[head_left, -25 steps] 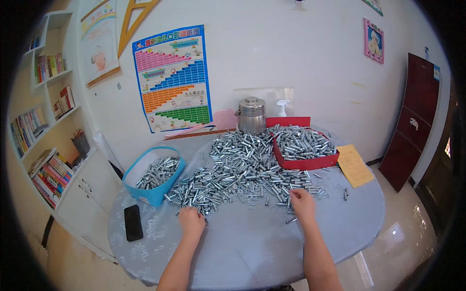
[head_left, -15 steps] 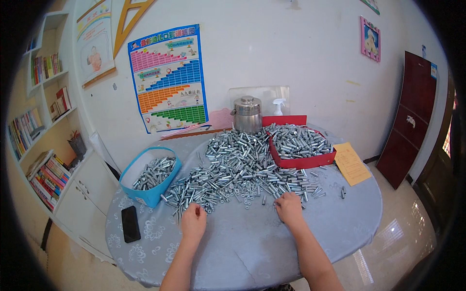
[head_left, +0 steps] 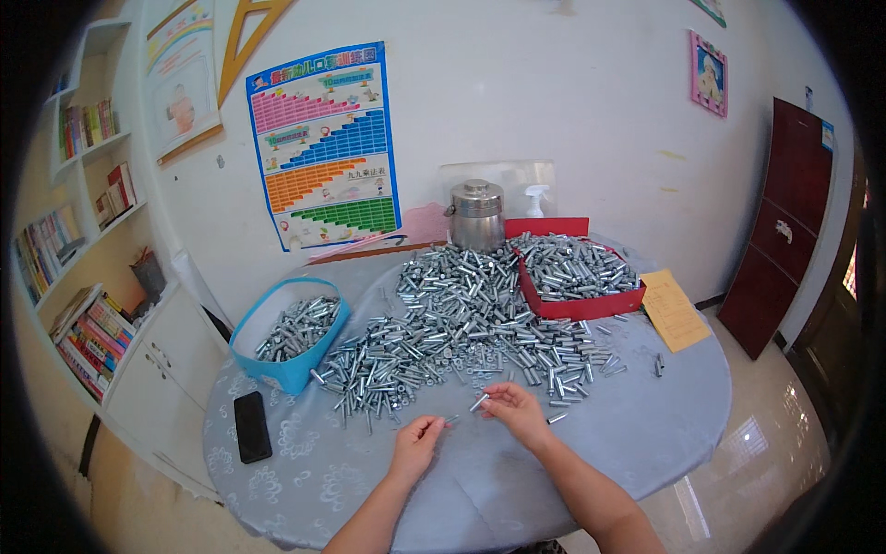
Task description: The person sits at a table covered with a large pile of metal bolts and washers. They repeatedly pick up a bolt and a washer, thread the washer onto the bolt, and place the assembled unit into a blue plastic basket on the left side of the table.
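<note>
Her right hand (head_left: 517, 411) pinches a small bolt (head_left: 479, 403) while her left hand (head_left: 417, 437) nips a tiny piece, seemingly mid-assembly above the tabletop (head_left: 609, 434); next needs careful lining up.

White wall (head_left: 554, 111) with colourful chart poster (head_left: 323, 148); bookshelves (head_left: 74, 231) left, dark red door (head_left: 784, 222) right, glossy tiled floor (head_left: 766, 443)

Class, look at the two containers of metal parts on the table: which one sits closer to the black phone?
The blue basket, at the table's left edge just above the black phone. The red tray sits far across the table, by the steel pot.
</note>
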The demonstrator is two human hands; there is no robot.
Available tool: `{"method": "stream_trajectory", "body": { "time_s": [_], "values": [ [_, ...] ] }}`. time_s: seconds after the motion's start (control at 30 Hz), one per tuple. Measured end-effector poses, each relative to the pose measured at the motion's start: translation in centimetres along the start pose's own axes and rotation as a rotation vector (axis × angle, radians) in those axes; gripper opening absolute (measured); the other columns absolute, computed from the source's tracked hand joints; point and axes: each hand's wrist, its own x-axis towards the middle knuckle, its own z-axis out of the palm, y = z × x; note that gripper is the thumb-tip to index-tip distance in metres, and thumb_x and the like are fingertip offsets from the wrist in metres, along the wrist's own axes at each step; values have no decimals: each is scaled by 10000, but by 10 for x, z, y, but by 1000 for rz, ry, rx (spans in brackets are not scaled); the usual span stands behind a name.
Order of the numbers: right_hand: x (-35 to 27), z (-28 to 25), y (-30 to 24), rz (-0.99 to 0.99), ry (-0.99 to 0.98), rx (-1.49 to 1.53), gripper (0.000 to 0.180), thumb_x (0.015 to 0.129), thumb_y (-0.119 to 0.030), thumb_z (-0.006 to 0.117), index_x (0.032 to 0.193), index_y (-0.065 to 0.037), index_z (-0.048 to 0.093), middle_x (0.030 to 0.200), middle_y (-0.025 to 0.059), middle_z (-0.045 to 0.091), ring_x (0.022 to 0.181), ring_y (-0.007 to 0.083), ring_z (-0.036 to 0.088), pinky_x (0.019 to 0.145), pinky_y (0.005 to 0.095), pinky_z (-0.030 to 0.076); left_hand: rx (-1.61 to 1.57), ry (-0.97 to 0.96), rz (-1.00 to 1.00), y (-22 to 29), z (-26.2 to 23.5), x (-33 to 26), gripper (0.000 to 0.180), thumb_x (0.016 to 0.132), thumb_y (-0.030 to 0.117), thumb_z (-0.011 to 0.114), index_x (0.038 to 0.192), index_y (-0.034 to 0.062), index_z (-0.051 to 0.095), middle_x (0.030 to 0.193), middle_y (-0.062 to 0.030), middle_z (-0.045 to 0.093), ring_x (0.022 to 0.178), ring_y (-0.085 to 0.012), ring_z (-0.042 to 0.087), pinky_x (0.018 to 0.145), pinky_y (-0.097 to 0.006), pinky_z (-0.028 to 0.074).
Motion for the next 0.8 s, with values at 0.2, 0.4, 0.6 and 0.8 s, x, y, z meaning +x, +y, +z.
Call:
{"method": "stream_trajectory", "body": {
  "time_s": [0.2,0.4,0.6,0.8],
  "values": [
    [-4,8,6,10,-50,19,231,780,-21,603,996,-5,522,935,76,584,831,144,576,741,260,477,-48,-56,-26,3,1,-1,213,861,222,516,830,48,633,569,70,447,457,-16,331,413,-187,264],
    [-7,15,11,19,-85,35,214,777,-5,600,977,1,523,947,87,586,832,148,577,752,266,476,-221,-101,-151,4,4,-3,221,882,234,485,837,46,591,524,73,366,427,-18,297,386,-184,242],
    [-6,14,2,-15,-6,42,215,775,7,596,973,8,514,949,102,583,862,158,575,767,279,484,-266,-61,-171,6,-1,0,217,884,239,481,818,52,571,525,77,343,417,-14,281,376,-175,235],
    [-8,16,8,-17,-41,77,191,775,15,595,949,2,516,957,106,582,870,156,573,772,274,481,-253,-77,-174,7,0,-2,222,888,255,476,811,51,522,533,76,306,430,-19,250,389,-186,231]
  ]
}}
